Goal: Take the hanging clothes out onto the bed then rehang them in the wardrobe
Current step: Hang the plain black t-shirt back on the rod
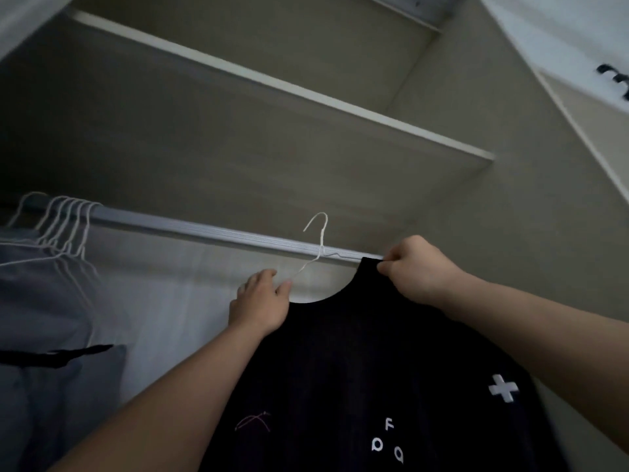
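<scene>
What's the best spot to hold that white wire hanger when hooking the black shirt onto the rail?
Probably the twisted neck of the white wire hanger, just under its hook, reached from below. That wire is bare there above the black shirt, and the hook rises upright over the rail.

White marks stand out on a black shirt [357, 369] in a dim wardrobe. 1 bold plus sign [503, 388] sits near the garment's right edge. Lower down and nearer the middle are 3 small, scattered letters. The uppermost reads as a capital F [389, 424]. The 2 below it are tilted and look like a lowercase p [377, 445] and a lowercase a [398, 454], though the poor light leaves both uncertain. Further left, a pinkish line drawing [252, 422] is too faint to read.
</scene>
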